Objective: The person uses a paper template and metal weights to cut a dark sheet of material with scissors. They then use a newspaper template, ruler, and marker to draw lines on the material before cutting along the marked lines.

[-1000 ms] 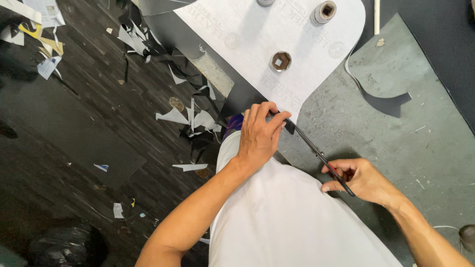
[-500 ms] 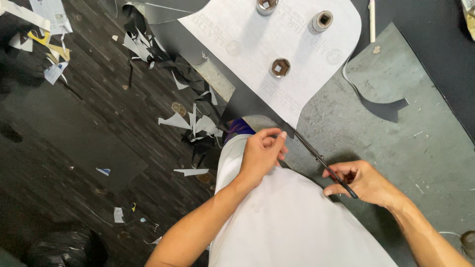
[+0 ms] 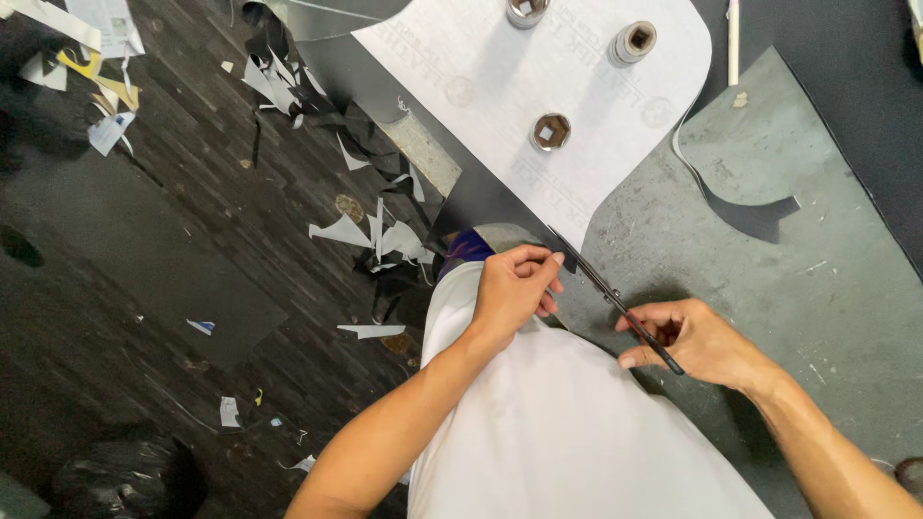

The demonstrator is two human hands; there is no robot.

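My right hand [image 3: 697, 338] grips the handles of dark scissors [image 3: 615, 298], whose blades point up-left along the edge of a grey-green sheet [image 3: 798, 259] on the table. My left hand [image 3: 511, 286] pinches the sheet's edge right beside the blade tips. A white paper pattern [image 3: 538, 72] lies on the material above the hands, held down by three round metal weights [image 3: 550, 132]. My white shirt fills the lower middle of the view.
A cut curved strip [image 3: 716, 197] lies on the grey-green sheet. Several paper and dark scraps [image 3: 375, 235] litter the dark wooden floor at left. A black bag [image 3: 125, 476] sits at lower left. A white stick [image 3: 735, 38] lies near the top right.
Both hands and the scissors stay at the sheet's edge; the view has shifted slightly, so the pattern and weights sit a little higher. My left fingers have closed nearer the blade tips.
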